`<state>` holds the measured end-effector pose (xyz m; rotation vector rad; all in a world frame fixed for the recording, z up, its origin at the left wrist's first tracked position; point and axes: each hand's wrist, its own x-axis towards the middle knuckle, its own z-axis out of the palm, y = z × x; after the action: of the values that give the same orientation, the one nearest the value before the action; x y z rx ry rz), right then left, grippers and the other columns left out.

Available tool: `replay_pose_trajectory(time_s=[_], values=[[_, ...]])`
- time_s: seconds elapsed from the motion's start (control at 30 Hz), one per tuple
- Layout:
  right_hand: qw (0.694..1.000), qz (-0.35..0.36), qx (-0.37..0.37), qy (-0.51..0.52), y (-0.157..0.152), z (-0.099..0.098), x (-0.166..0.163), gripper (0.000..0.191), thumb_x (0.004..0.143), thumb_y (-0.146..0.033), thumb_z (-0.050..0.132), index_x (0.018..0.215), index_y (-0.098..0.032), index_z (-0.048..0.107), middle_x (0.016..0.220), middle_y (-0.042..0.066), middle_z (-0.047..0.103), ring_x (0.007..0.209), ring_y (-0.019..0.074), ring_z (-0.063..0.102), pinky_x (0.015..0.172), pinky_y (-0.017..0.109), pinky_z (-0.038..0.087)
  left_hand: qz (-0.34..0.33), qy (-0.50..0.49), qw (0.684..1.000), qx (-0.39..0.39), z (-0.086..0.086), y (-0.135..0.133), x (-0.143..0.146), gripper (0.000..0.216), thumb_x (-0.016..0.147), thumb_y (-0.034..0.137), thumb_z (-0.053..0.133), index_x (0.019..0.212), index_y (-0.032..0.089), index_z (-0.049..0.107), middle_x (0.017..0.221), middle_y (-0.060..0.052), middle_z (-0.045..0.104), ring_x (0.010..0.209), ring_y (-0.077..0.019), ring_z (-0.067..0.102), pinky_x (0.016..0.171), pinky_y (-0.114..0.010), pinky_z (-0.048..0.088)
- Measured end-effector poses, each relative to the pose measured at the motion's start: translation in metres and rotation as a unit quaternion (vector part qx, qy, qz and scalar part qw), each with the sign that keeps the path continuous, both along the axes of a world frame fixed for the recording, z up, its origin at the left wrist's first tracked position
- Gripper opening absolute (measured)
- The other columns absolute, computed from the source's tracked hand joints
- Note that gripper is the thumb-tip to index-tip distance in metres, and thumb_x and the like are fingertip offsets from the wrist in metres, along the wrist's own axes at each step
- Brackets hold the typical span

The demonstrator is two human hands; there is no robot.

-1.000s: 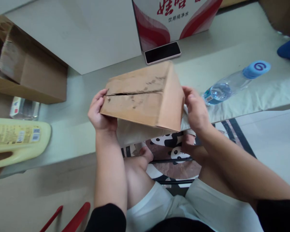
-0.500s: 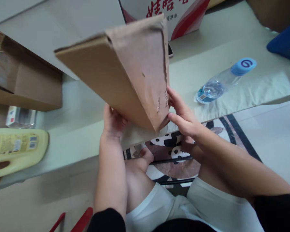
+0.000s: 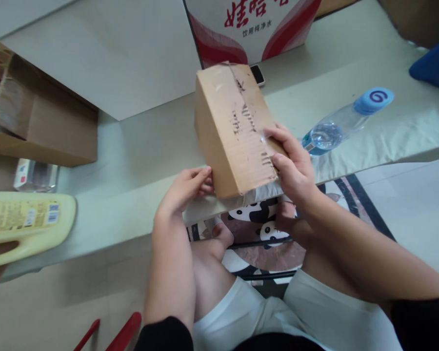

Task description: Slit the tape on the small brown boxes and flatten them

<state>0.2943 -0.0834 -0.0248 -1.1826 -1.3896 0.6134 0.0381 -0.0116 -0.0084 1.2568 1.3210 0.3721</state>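
Note:
A brown cardboard box [image 3: 230, 126] with torn, scuffed marks on its top face stands on the cloth-covered table near the front edge, its end towards me. My right hand [image 3: 292, 158] grips its right side close to the near corner, the thumb over the top face. Against the lower left side sits my left hand [image 3: 190, 187], fingers curled and thumb tip at the cardboard; the parts under the box are hidden. To the right, a clear water bottle [image 3: 331, 131] with a light blue cap lies near my right hand.
On the left are an open cardboard carton [image 3: 58, 122], a clear plastic pack [image 3: 36, 175] and a yellow jug [image 3: 29, 229]. Behind stand a white carton with red lettering [image 3: 256, 34] and a phone-like device [image 3: 258, 75]. A blue object [image 3: 433, 68] is at the far right.
The cardboard box has come down from a raised, tilted hold and turned, so its scuffed face is now on top. My left hand has shifted from beneath it to its left side.

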Motion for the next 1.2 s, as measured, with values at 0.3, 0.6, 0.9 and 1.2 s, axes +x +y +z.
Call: replay_pose_trajectory(time_s=[0.3,0.6,0.9,1.2], values=[[0.996,0.086,-0.002,-0.016,-0.003,0.010,-0.014,0.048,0.097,-0.058,0.053,0.135,-0.030,0.061,0.149,0.005,0.058,0.148,0.0307,0.047,0.127,0.053,0.037,0.132,-0.078,0.802,0.577,0.007,0.007,0.000,0.049,0.097,0.064,0.052,0.135,0.033,0.057,0.152,-0.002,0.053,0.147,-0.0280,0.046,0.111,-0.046,0.052],[0.994,0.108,0.012,-0.033,-0.007,0.018,-0.028,0.040,0.095,-0.046,0.060,0.132,-0.029,0.064,0.154,0.009,0.053,0.147,0.0307,0.049,0.124,0.053,0.040,0.001,-0.096,0.735,0.671,0.040,-0.004,0.011,0.031,0.099,0.048,0.060,0.120,0.027,0.070,0.142,-0.003,0.062,0.140,-0.0259,0.052,0.131,-0.054,0.029],[0.995,0.095,-0.002,-0.034,-0.008,0.019,-0.033,0.041,0.096,-0.051,0.058,0.130,-0.029,0.063,0.153,0.008,0.054,0.147,0.0297,0.049,0.124,0.052,0.040,-0.102,0.054,0.781,0.614,0.063,-0.030,0.022,0.029,0.088,0.019,0.059,0.114,0.030,0.070,0.126,-0.003,0.072,0.136,-0.0334,0.058,0.122,-0.063,0.037],[0.993,0.113,0.013,-0.008,-0.009,0.018,-0.033,0.037,0.096,-0.043,0.061,0.130,-0.030,0.064,0.152,0.008,0.055,0.148,0.0292,0.048,0.124,0.053,0.039,-0.098,0.094,0.777,0.614,0.068,-0.036,0.030,0.022,0.088,0.015,0.061,0.100,0.028,0.074,0.105,-0.003,0.074,0.114,-0.0296,0.066,0.114,-0.059,0.039]])
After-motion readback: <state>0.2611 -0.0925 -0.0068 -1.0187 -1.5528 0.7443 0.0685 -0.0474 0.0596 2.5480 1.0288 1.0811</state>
